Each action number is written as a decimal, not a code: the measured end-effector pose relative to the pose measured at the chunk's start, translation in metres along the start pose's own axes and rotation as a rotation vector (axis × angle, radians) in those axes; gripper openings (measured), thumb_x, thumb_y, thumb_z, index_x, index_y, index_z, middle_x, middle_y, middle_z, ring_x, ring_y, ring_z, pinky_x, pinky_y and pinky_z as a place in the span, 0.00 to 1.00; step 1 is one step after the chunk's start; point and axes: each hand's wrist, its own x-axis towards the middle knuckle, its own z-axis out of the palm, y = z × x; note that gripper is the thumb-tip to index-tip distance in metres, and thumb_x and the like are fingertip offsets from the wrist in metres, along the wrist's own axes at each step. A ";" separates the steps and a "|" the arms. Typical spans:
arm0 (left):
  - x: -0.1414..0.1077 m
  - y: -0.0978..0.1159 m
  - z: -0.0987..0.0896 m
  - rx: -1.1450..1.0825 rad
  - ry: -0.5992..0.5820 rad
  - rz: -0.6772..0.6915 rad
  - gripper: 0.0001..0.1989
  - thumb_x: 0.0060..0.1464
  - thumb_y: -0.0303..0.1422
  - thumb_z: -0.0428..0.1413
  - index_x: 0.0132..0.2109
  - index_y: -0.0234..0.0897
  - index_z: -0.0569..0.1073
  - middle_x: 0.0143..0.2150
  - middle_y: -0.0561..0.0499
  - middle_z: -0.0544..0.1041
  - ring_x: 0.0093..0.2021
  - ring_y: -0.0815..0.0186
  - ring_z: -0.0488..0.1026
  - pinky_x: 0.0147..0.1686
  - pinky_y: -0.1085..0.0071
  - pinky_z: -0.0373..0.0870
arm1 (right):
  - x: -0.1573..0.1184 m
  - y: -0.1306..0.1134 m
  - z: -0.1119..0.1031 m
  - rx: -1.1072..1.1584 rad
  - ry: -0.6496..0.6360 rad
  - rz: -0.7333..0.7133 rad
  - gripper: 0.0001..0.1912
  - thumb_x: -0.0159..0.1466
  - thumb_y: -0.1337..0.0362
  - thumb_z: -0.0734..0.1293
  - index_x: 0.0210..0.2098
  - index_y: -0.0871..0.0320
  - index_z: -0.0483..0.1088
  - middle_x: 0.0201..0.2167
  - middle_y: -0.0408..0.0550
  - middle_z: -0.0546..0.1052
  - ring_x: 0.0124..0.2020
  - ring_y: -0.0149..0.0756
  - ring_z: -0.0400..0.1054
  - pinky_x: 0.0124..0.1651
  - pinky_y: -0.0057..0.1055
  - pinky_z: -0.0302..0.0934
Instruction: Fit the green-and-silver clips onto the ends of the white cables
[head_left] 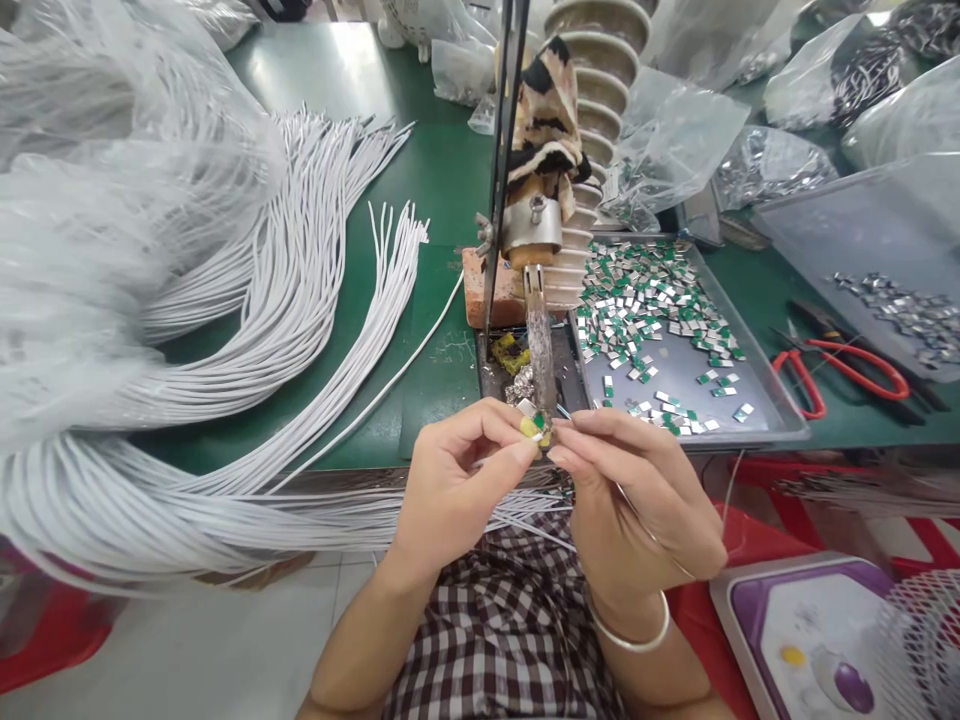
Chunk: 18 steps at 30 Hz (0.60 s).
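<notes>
My left hand (469,480) pinches a small green circuit board (538,421) and something white between thumb and forefinger. Its fingertips are just below the end of a mounted soldering iron (538,350), which points down. My right hand (645,490) is closed on a thin wire (637,515) that passes under its fingers and across the palm. The fingertips of both hands nearly meet. A yellow piece (530,428) lies beside the board at the iron's tip. The exact contact between wire, board and tip is too small to tell.
White cables (300,260) fill the left side, partly under clear plastic. A grey tray (780,405) holds many small green boards. Red-handled pliers (855,360) and a translucent bin (847,220) lie right. A brick (480,290) and a ribbed hose (600,80) stand behind the iron.
</notes>
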 end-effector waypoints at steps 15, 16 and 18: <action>0.001 0.001 0.003 0.091 0.032 -0.075 0.09 0.53 0.25 0.59 0.25 0.36 0.72 0.30 0.52 0.75 0.31 0.69 0.71 0.31 0.74 0.68 | -0.008 0.004 0.003 0.074 0.069 0.125 0.11 0.68 0.73 0.61 0.46 0.57 0.72 0.30 0.42 0.80 0.30 0.29 0.77 0.34 0.27 0.73; 0.002 0.001 0.003 0.103 0.032 -0.072 0.09 0.53 0.25 0.59 0.26 0.36 0.72 0.31 0.52 0.75 0.31 0.70 0.71 0.31 0.75 0.67 | -0.008 0.004 0.004 0.081 0.070 0.118 0.11 0.68 0.74 0.62 0.45 0.58 0.72 0.30 0.42 0.80 0.30 0.29 0.77 0.34 0.27 0.74; 0.002 0.000 0.003 0.118 0.029 -0.069 0.09 0.54 0.25 0.59 0.26 0.36 0.72 0.31 0.52 0.75 0.31 0.70 0.71 0.31 0.75 0.67 | -0.007 0.004 0.003 0.064 0.047 0.098 0.09 0.66 0.75 0.64 0.42 0.58 0.73 0.32 0.44 0.81 0.34 0.30 0.78 0.37 0.27 0.74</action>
